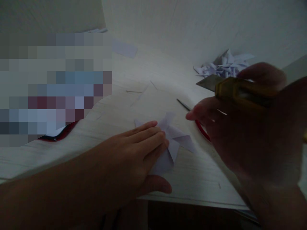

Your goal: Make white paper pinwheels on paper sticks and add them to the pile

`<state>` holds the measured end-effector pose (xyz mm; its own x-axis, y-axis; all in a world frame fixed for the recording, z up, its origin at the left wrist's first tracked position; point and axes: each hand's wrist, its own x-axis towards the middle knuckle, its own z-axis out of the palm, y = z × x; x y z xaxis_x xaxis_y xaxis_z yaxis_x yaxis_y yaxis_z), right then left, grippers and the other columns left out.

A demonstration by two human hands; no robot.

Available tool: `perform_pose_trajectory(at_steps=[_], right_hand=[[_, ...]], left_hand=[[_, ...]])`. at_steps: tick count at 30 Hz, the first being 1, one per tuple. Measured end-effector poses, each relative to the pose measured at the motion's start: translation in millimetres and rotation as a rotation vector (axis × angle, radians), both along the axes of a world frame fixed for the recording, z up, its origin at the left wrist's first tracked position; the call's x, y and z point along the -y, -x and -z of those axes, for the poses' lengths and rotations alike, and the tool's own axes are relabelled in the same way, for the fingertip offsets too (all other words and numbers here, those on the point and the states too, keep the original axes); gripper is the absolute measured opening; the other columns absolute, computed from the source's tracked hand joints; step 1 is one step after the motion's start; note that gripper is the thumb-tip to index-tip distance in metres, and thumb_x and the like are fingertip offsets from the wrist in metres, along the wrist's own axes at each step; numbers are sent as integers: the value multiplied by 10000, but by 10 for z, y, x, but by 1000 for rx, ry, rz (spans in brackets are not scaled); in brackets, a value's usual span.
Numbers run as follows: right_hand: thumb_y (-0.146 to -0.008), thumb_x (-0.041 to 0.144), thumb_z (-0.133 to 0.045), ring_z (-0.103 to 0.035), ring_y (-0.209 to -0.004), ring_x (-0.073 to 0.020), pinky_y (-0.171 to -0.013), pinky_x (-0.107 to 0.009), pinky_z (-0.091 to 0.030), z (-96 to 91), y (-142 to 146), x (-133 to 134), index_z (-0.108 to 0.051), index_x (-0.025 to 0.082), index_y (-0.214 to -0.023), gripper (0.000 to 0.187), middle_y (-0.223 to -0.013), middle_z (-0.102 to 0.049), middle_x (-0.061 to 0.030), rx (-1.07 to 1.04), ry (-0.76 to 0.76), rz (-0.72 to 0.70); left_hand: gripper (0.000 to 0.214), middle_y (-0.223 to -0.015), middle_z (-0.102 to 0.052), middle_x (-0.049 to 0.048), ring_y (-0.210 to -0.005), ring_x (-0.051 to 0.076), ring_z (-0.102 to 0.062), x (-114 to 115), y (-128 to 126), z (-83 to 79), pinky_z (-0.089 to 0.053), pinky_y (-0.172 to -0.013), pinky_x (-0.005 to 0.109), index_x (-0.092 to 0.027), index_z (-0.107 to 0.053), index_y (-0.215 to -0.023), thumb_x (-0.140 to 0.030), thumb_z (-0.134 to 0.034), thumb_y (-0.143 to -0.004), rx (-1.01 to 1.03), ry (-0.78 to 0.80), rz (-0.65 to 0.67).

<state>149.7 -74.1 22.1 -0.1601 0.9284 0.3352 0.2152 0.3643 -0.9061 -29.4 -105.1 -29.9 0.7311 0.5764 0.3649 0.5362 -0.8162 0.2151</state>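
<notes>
Left hand (134, 156): fingers together, laid flat over the folded paper (181, 140) on the tabletop (199, 182), thumb apart. Right hand (242, 143): fingers closed around a box cutter (229, 88), blade bare and pointing left, held above the tabletop; exact grip too dark to tell. Risk: if the blade came down carelessly, it could nick the left fingers or tear the paper. Scissors (201, 130) under the right fingers could get knocked; paper scraps (227, 65) pile beyond.
</notes>
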Motion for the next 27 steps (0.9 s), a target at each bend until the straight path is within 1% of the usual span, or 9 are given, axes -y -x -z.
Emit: perform_pose_trajectory(at_steps=[3,5,7,9,13,16,18,22,27], right_hand=[[-879,469,-338,-573,-504,-127,-464,-269,-454,106,22,24,-495,284,-840,246,-609,-488,38,-279,113,36],[-873,431,-388,-522,-478,-112,-406,-233,-389,195,-2,59,-509,267,-862,204,-576,-492,30,-246,219,21],[-842,397,-471,-478,-451,-92,-377,-203,-344,280,-35,86,-537,245,-825,166,-543,-494,33,-140,312,-6],[-812,358,-529,-442,-422,-74,-367,-191,-326,349,-61,96,-550,222,-751,151,-524,-484,39,-20,344,-19],[-797,339,-546,-431,-451,-75,-388,-198,-337,428,-87,81,-495,200,-616,234,-519,-464,33,117,287,-45],[-809,350,-532,-422,-426,-73,-367,-197,-319,445,-93,72,-521,209,-677,193,-504,-463,40,107,291,-58],[-810,345,-533,-445,-433,-72,-376,-193,-337,443,-94,73,-547,209,-720,163,-518,-487,38,113,286,-59],[-800,327,-551,-486,-475,-74,-406,-184,-372,423,-95,83,-572,198,-724,150,-564,-532,25,171,267,-59],[-799,317,-554,-475,-473,-77,-395,-184,-372,411,-88,92,-583,195,-728,144,-579,-544,16,173,270,-70]], left_hand=[[414,-965,-627,71,-1000,190,-556,-5,-5,2,-347,-1029,338,-101,-619,-994,-451,-465,-834,12,20,8],[415,-967,-627,79,-1001,195,-556,-8,-6,5,-348,-1029,347,-100,-619,-997,-451,-473,-830,19,31,14],[421,-981,-626,84,-1030,205,-544,-10,-7,8,-351,-1027,352,-104,-613,-1020,-453,-482,-825,23,38,11],[426,-1001,-624,83,-1061,210,-529,-7,-8,9,-352,-1027,354,-117,-602,-1052,-455,-491,-819,29,45,5],[436,-1019,-624,90,-1067,207,-530,-1,-9,11,-346,-1030,344,-113,-591,-1072,-450,-517,-806,37,45,6],[437,-1028,-625,94,-1086,214,-521,0,-4,14,-352,-1025,345,-108,-596,-1061,-453,-517,-805,40,38,6],[438,-1030,-626,97,-1094,217,-517,1,-1,16,-353,-1023,349,-105,-598,-1056,-456,-509,-809,45,38,5],[438,-1031,-627,96,-1077,210,-529,2,-1,15,-346,-1027,352,-103,-592,-1063,-453,-490,-821,52,41,5],[432,-1020,-632,91,-1060,206,-541,3,-8,11,-345,-1029,346,-110,-600,-1048,-459,-490,-819,40,36,8]])
